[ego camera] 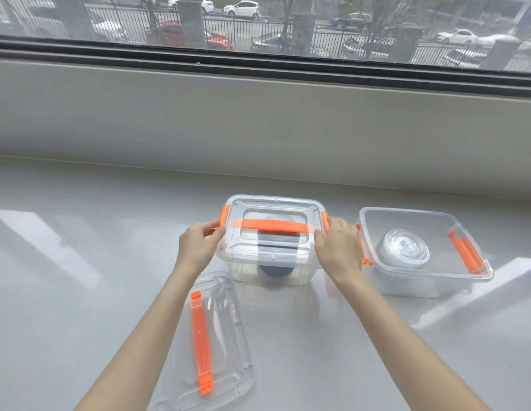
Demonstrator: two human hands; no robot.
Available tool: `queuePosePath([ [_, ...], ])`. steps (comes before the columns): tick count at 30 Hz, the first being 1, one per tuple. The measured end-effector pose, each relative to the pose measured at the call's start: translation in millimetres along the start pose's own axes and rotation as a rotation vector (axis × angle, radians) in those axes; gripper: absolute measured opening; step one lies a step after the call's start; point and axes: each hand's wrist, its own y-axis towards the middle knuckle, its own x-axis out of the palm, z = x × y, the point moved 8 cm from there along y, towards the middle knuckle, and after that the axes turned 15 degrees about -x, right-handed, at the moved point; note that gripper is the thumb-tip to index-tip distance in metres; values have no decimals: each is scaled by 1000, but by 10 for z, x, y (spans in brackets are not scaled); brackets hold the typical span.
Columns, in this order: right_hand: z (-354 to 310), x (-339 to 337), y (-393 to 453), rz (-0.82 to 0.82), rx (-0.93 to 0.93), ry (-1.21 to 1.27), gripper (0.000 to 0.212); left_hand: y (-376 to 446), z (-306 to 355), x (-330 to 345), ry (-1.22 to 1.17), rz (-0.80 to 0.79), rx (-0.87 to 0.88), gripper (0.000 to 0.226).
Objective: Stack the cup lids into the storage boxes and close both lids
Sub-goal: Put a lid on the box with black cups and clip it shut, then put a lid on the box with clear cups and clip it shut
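Observation:
A clear storage box (270, 268) with an orange-handled lid (273, 226) on top stands at the centre; a dark stack of cup lids (276, 269) shows through it. My left hand (197, 246) grips the lid's left edge at the orange clip (223, 216). My right hand (337, 246) grips its right edge at the other clip (325, 219). To the right stands a second clear box (424, 253), uncovered, holding a stack of clear cup lids (403, 247). A loose box lid (210, 342) with an orange handle lies upside down near the front left.
The boxes stand on a glossy grey counter (65, 277) below a grey sill and a window (258, 25) facing a street. The open box's orange clips (466, 252) hang at its sides.

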Motion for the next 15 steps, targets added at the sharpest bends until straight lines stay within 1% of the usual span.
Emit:
queuePosePath([
  [2, -305, -212, -154, 237, -183, 160, 23, -85, -123, -138, -49, -14, 4, 34],
  [3, -474, -262, -274, 306, -274, 236, 19, -143, -225, -219, -55, 14, 7, 32],
  [4, -622, -234, -402, 302, -355, 290, 14, -208, -357, -295, -50, 52, -1, 29],
  [5, -749, -123, -533, 228, -418, 323, 9, -271, -536, -367, -34, 93, -29, 27],
  [6, -831, 47, -648, 107, -444, 346, 7, -323, -735, -421, 3, 128, -74, 27],
  [7, -876, 276, -759, -49, -427, 363, 8, -368, -954, -465, 68, 153, -134, 29],
  [9, -866, 796, -985, -382, -317, 349, 15, -450, -1396, -520, 214, 161, -275, 35],
  [10, -825, 1022, -1082, -510, -246, 323, 20, -493, -1570, -529, 261, 146, -329, 37],
  [11, -776, 1202, -1169, -604, -166, 309, 25, -536, -1702, -533, 290, 129, -368, 38],
  [12, -735, 1333, -1240, -665, -88, 323, 28, -576, -1789, -529, 309, 118, -389, 38],
  [13, -712, 1419, -1286, -692, -22, 363, 27, -606, -1838, -523, 323, 118, -402, 38],
  [15, -702, 1519, -1324, -685, 48, 423, 18, -650, -1873, -527, 329, 143, -415, 40],
])
